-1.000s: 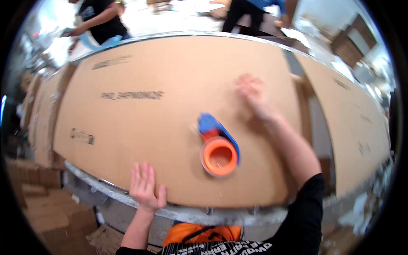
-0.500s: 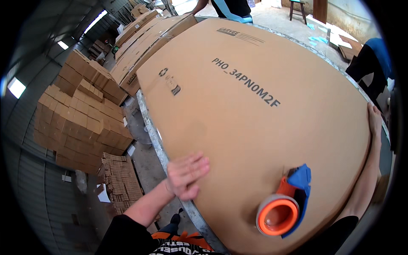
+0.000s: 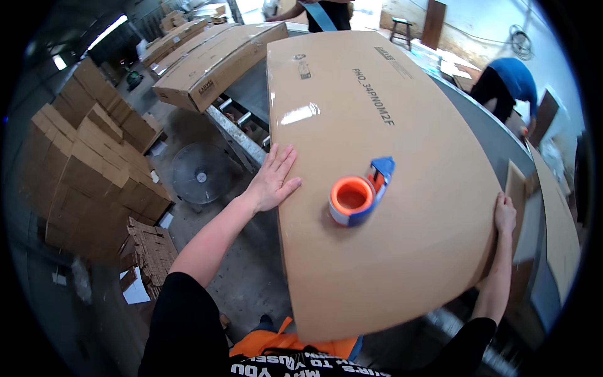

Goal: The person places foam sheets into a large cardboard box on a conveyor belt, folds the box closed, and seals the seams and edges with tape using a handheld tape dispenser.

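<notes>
A large flat cardboard box [image 3: 352, 264] lies in front of me, its near end jutting toward my body. My left hand [image 3: 273, 179] rests on the box's left edge, fingers spread on top. At the right edge my right hand [image 3: 504, 215] grips the box, fingers curled against the side; its underside grip is hidden. Between my hands, on top of the box, lies a tape dispenser [image 3: 380, 182] with a blue body and an orange hub. A strip of clear tape [image 3: 300, 114] shines near the far left edge.
A metal roller table [image 3: 233, 119] shows beyond the box's left side, with another carton [image 3: 207, 66] at its far end. A floor fan [image 3: 200, 177] stands at left, beside stacked cartons [image 3: 94, 169]. One co-worker [image 3: 330, 16] stands behind; another [image 3: 509, 85] bends at right.
The box has turned and come nearer to me, carrying the tape dispenser along and uncovering rollers. My left hand has gone from hovering over the box to resting on its edge.
</notes>
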Available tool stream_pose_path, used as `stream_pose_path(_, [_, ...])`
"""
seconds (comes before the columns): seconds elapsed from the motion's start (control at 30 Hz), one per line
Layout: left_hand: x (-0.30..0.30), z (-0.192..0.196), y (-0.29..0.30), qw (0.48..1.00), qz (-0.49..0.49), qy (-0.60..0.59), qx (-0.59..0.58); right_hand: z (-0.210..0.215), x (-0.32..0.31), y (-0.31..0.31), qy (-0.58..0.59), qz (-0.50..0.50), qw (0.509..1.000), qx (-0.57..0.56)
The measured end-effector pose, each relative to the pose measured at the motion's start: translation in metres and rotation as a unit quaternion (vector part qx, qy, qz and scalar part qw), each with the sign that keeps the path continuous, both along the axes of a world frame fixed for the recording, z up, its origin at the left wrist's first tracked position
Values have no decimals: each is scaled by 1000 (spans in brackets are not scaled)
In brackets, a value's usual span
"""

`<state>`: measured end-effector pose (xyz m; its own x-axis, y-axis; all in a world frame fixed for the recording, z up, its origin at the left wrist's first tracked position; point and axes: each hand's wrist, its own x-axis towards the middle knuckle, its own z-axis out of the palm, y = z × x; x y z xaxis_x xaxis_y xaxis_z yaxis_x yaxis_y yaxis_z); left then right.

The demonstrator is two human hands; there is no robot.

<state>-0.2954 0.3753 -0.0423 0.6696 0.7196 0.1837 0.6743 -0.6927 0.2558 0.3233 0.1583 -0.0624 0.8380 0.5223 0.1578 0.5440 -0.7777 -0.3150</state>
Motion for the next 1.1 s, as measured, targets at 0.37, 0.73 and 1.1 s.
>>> stream_pose_path(0.37, [-171,26,-168,951,-283,2,124,-19,-412,-159,-162,-138,975,58])
stream_pose_path(0.73, [-70,14,-168,950,-249,87,168,-115,-408,-227,132,-34,837,529])
stream_pose_path(1.1, [-37,40,-167,930,-362,69,-15,-66,-424,-102,374,-315,290,823])
